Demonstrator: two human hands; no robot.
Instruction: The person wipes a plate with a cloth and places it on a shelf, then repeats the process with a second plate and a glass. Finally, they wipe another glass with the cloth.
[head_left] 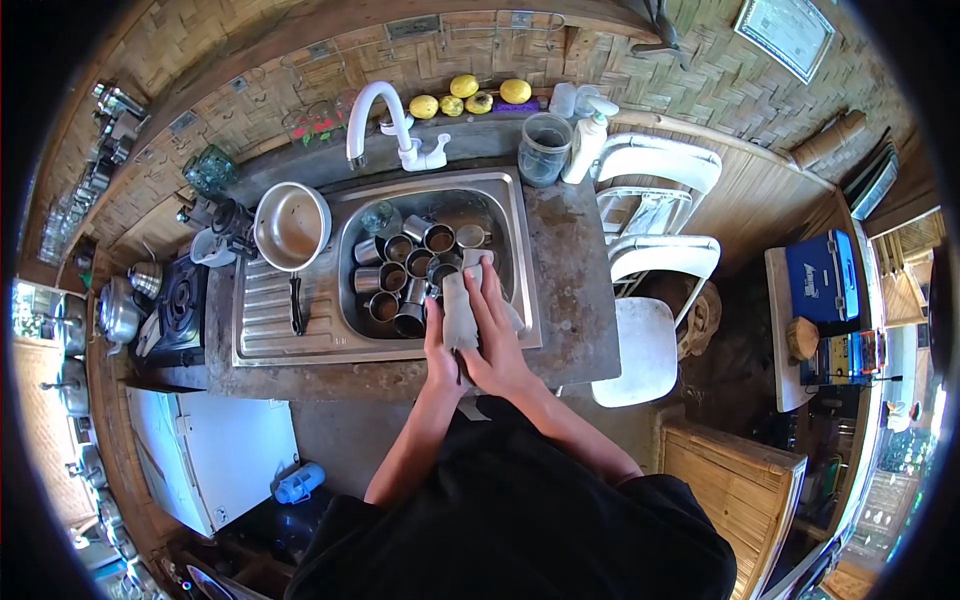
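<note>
Clasping a pale cloth (459, 312) above the sink (527, 270), L hand (440, 350) & R hand (493, 340) press it btwn them, R fingers extended, L's partly hidden; prob. light, soft, limp; best held mid-length w/ 2 palms.

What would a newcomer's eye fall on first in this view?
Probably the cluster of metal cups crowding the sink, just ahead of the hands: the left hand and right hand have a pale cloth between them at the basin's near right side. Next, the white arched faucet behind the sink, and the bright yellow fruits along the ledge behind it.
</note>
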